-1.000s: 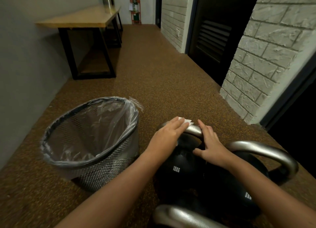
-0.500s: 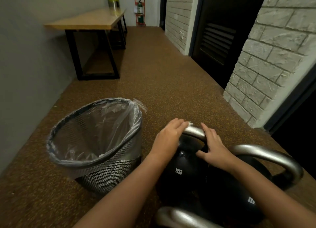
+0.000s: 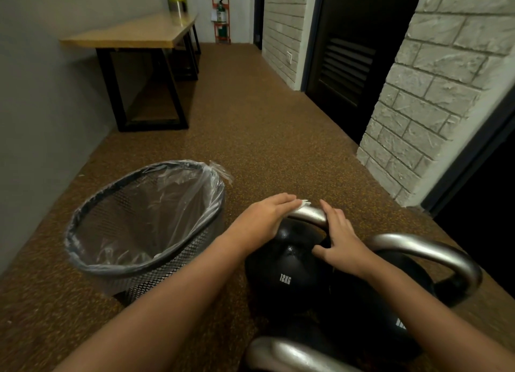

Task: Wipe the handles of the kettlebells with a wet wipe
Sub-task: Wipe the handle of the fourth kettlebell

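Three black kettlebells with steel handles stand on the brown floor. The nearest to the bin is marked 12KG (image 3: 287,277). My left hand (image 3: 264,218) lies over the left part of its handle (image 3: 309,214), fingers fairly straight, pressing a white wet wipe (image 3: 303,203) onto the metal. Only a corner of the wipe peeks out past the fingertips. My right hand (image 3: 341,240) grips the right end of the same handle, fingers on top and thumb beneath. A second kettlebell's handle (image 3: 423,250) arches to the right, and a third handle (image 3: 287,355) sits at the bottom edge.
A black mesh bin (image 3: 139,263) lined with a clear bag stands just left of the kettlebells. A wooden table (image 3: 133,34) on black legs is against the left wall, with a fire extinguisher (image 3: 221,14) beyond it. A brick pillar (image 3: 432,106) and a dark door (image 3: 351,59) are on the right.
Less of the wipe shows beyond my left fingertips than a second ago. Both hands stay on the 12KG handle with only slight shifts.
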`<state>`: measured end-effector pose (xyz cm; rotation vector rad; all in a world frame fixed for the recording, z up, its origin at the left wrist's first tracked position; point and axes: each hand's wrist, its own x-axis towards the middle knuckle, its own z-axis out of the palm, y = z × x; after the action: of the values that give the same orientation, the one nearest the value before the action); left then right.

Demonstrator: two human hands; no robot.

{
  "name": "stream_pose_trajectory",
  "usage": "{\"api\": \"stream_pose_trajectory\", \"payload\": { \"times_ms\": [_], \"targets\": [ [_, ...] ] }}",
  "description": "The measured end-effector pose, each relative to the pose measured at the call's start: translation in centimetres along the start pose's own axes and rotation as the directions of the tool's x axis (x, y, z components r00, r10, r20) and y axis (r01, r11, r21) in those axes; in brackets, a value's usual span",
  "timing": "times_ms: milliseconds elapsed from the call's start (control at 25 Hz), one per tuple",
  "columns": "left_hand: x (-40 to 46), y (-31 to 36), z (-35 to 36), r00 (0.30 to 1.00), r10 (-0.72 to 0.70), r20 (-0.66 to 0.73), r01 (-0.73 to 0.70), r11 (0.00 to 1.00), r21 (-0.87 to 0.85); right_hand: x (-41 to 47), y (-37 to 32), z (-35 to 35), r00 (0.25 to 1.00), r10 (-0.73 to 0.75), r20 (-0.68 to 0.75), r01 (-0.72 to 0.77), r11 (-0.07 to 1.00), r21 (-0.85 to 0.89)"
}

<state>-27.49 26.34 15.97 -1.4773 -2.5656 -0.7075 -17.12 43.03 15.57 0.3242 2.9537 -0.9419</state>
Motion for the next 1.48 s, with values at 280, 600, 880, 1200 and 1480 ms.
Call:
{"api": "stream_pose_trajectory", "payload": {
  "times_ms": [280,600,880,1200,1480],
  "targets": [
    [-0.2,0.4,1.1,0.996,0.056,-0.068,-0.057,0.998,-0.001,-0.1,-0.1,-0.1,1.000,-0.003,0.004,0.003,1.000,-0.001],
    [-0.4,-3.1,-0.7,0.953,-0.302,0.000,0.282,0.891,-0.354,0.1,-0.7,-0.2,1.000,0.012,0.005,-0.011,0.997,-0.071],
    [-1.7,-2.8,0.4,0.892,-0.451,-0.031,0.382,0.790,-0.479,-0.4,-1.1,0.6,0.996,-0.053,-0.078,0.041,0.989,-0.143],
    [-4.6,0.3,4.3,0.774,-0.577,-0.259,0.338,0.723,-0.602,-0.3,-1.4,0.5,0.995,-0.040,-0.088,0.025,0.987,-0.161],
    [-3.0,3.0,4.3,0.579,-0.788,-0.207,0.450,0.521,-0.725,0.1,-1.2,0.5,0.997,-0.032,-0.068,0.021,0.988,-0.151]
  ]
}}
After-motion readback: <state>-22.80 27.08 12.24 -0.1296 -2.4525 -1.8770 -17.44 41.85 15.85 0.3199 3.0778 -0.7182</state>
